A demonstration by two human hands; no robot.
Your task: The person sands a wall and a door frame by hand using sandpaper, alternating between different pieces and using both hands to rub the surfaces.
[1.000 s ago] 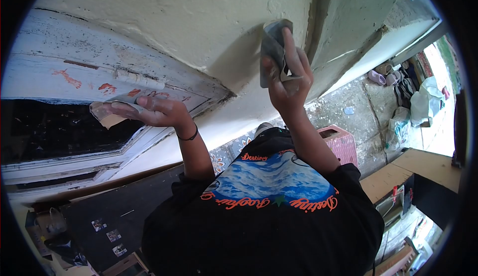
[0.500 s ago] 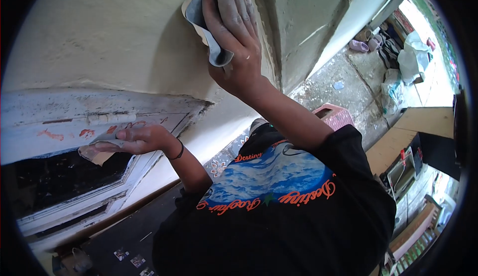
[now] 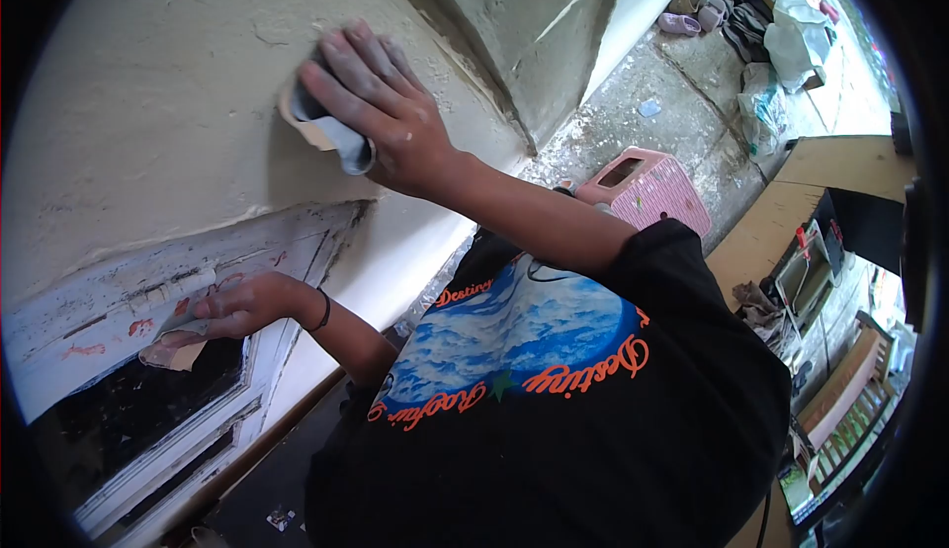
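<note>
My right hand [image 3: 381, 103] presses a folded sheet of sandpaper [image 3: 341, 143] against the cream plastered wall [image 3: 168, 103], its fingers dusty and bent over the sheet. Lower left, my left hand [image 3: 242, 308] grips another piece of sandpaper [image 3: 178, 348], with its tan backing showing, in front of the white window frame [image 3: 99, 326]. Reddish patches mark the frame beside that hand. A dark band circles my left wrist. Part of each sheet is hidden under the fingers.
A pink ribbed box [image 3: 657, 192] stands on the stained floor to the right. Shoes [image 3: 712, 14] and plastic bags [image 3: 796, 39] lie farther back. A wooden bench [image 3: 840, 390] and a brown board [image 3: 761, 222] are at the right. A dark surface [image 3: 267, 489] sits below the window.
My right hand has slid left and down across the wall with its sandpaper. The view has shifted, bringing more of the pink box into sight. My left hand still grips its sheet by the frame.
</note>
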